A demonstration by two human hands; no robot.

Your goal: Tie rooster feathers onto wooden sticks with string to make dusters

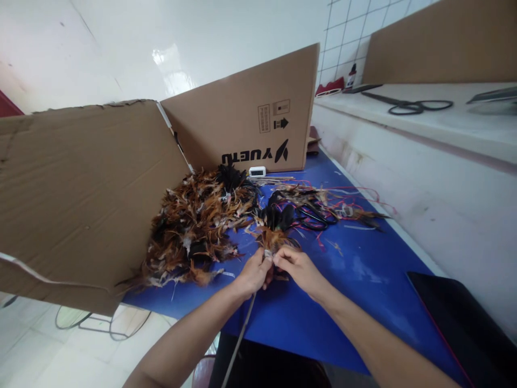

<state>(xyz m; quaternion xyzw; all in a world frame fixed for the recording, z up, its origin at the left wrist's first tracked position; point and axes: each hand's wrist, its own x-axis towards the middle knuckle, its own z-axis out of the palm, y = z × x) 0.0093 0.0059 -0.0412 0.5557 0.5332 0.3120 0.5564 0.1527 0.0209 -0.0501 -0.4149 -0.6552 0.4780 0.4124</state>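
Observation:
Near the table's middle, my left hand (257,271) is closed around the thin stick (243,328) of a feather duster, its lower end running down past the table edge. Brown and black feathers (277,234) spread from the far end of the stick. A whitish strip (267,253) shows at their base, beside my left thumb. My right hand (298,267) is pinched against this spot, fingertips close to the left thumb. What lies between the right fingertips is too small to make out. A large heap of brown feathers (194,221) lies to the left.
Cardboard panels (242,113) stand behind and left of the heap on the blue table (363,269). Black-handled scissors (317,215), pink strings (363,191), thin sticks and a small white device (257,171) lie beyond my hands. Large scissors (412,105) rest on the right ledge.

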